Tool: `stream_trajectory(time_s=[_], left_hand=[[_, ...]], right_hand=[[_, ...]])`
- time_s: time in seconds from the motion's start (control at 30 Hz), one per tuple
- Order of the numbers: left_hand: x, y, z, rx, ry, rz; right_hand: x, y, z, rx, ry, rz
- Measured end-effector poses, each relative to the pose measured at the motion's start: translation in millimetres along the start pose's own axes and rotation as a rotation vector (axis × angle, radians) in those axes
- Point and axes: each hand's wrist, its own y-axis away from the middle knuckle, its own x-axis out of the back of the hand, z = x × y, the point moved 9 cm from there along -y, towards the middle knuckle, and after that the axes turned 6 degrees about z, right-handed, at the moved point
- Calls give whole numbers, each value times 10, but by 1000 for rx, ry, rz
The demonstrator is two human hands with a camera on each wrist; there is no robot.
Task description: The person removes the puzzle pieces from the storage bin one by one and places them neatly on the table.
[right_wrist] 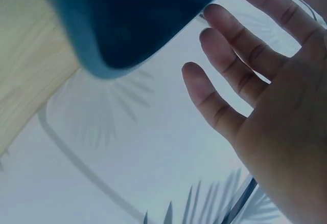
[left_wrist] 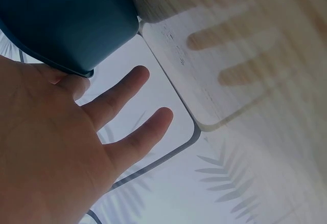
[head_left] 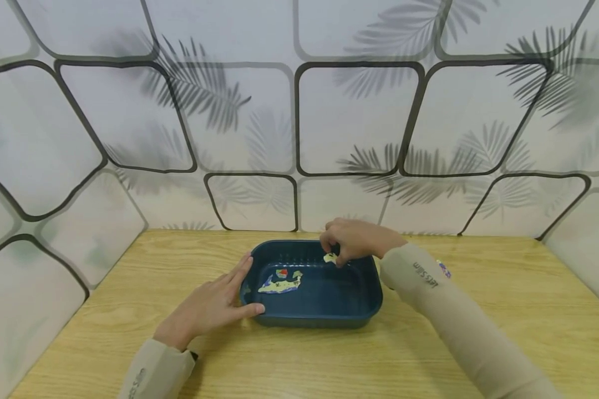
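Observation:
A dark blue rectangular plastic basin (head_left: 329, 320) stands on the table. My left hand (head_left: 212, 305) rests against its left end, fingers straight along the side and thumb over the front rim. Over the back right part of the basin, my right hand (head_left: 354, 238) pinches a small cream jigsaw piece (head_left: 330, 258) between thumb and forefinger. In the right wrist view the other fingers (right_wrist: 212, 96) are spread loosely beside the basin. Inside, at the left, lie a cream-and-blue joined strip of jigsaw pieces (head_left: 279, 286) and a small red-and-green piece (head_left: 282, 273).
A small purple-and-white piece (head_left: 443, 269) lies on the wooden table (head_left: 299, 360), right of the basin beyond the right sleeve (head_left: 444, 299). A patterned fabric wall (head_left: 249, 138) rises behind the table and along both sides.

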Motion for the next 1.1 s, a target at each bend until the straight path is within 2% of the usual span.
stream_trajectory(time_s=[0.27, 0.5, 0.8, 1.1], left_hand=[[24, 0, -4, -9, -2, 3], [64, 32, -28, 0, -4, 4], [33, 35, -23, 6, -3, -1], [19, 5, 9, -6, -6, 9]], right_hand=[[-4, 105, 150, -61, -11, -10], [3, 166, 210, -57, -37, -4], [-14, 289, 301, -42, -47, 19], [22, 442, 437, -117, -63, -1]])
